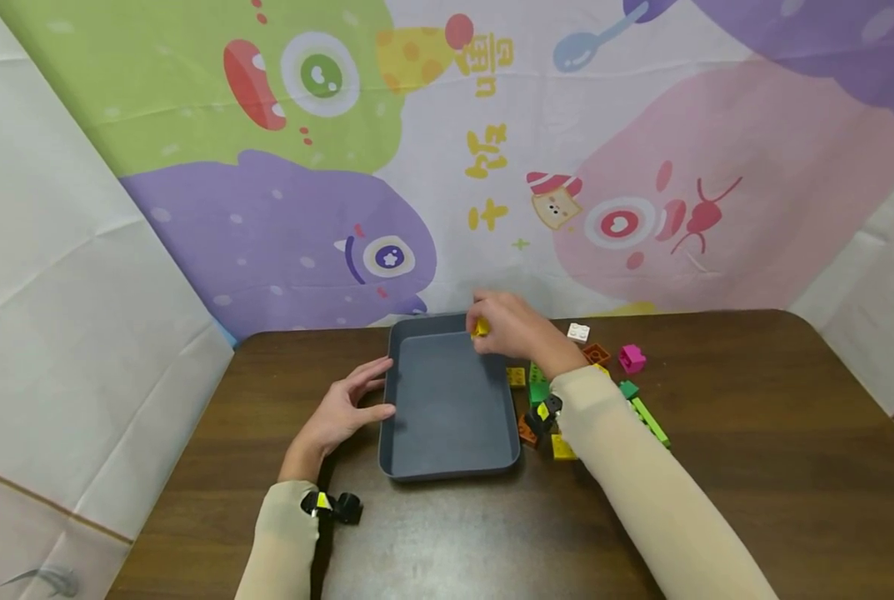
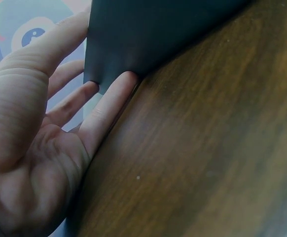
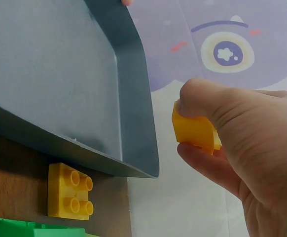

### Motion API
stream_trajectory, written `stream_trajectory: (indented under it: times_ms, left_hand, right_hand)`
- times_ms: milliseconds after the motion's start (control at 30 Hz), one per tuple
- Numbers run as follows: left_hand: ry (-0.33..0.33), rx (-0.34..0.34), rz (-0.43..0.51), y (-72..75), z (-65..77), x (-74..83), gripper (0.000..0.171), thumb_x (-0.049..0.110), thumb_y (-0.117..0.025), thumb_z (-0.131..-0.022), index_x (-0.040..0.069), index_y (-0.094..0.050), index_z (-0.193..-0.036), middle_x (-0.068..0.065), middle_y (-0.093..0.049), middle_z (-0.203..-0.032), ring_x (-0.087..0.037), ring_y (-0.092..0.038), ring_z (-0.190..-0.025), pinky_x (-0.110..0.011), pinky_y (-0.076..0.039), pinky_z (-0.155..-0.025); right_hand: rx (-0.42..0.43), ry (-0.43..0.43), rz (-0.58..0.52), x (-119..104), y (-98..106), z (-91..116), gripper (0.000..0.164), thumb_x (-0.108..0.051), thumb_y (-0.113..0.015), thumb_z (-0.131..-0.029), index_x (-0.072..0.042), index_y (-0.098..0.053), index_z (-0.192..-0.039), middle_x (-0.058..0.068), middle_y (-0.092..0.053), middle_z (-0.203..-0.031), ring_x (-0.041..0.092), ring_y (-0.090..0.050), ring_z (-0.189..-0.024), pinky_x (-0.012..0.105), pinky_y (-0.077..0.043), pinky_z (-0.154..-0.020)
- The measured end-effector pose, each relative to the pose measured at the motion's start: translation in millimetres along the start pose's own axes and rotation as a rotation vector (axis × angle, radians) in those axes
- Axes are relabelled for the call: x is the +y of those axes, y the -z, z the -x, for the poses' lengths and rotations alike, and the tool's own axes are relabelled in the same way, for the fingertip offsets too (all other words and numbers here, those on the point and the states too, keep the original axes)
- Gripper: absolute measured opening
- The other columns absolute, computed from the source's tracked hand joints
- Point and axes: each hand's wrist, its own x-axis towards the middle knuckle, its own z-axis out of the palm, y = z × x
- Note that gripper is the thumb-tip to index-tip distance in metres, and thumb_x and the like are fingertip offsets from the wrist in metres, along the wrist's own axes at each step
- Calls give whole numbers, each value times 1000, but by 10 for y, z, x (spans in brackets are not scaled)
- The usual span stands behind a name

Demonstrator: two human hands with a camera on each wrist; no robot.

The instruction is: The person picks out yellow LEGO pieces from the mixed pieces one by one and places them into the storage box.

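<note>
Presently: yellow block (image 3: pixel 193 129), pinched by right fingers (image 3: pixel 197 96); grey tray (image 1: pixel 450 408), touched by extended left fingers (image 2: pixel 110 104); best handling: tray steady, pinch light, block level

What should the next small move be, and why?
Probably ease the held yellow block over the tray and lower it: the right hand pinches it by the tray's far right corner, while the left hand touches the left side.

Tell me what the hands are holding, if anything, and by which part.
The right hand pinches a yellow block by two opposite sides. The left hand grips nothing; it only touches the side of the gray tray.
</note>
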Motion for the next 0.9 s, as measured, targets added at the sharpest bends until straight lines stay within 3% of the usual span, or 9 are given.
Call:
stream_trajectory:
  times_ms: [500, 900]
  left_hand:
    - [-8, -5, -6, 2, -12, -9, 75, 7, -78, -86, 4, -42, -152, -12, -33, -162, -43, -42, -139, -65, -29, -116]
    - [-14, -9, 4, 8, -10, 5, 75, 6, -78, -85, 4, -42, -152, -14, -33, -162, -44, -41, -139, -66, -29, -117]
  right_hand:
    - [26, 33, 46, -37, -137, -60, 6, -16, -78, -82, -14, -74, -85, 1, -58, -91, 22, -55, -84, 36, -55, -77]
    - [-100, -20, 78, -54, -306, -98, 10, -20, -80, -81, -15, -75, -87, 3, -60, -94, 24, -56, -87, 36, -55, -80]
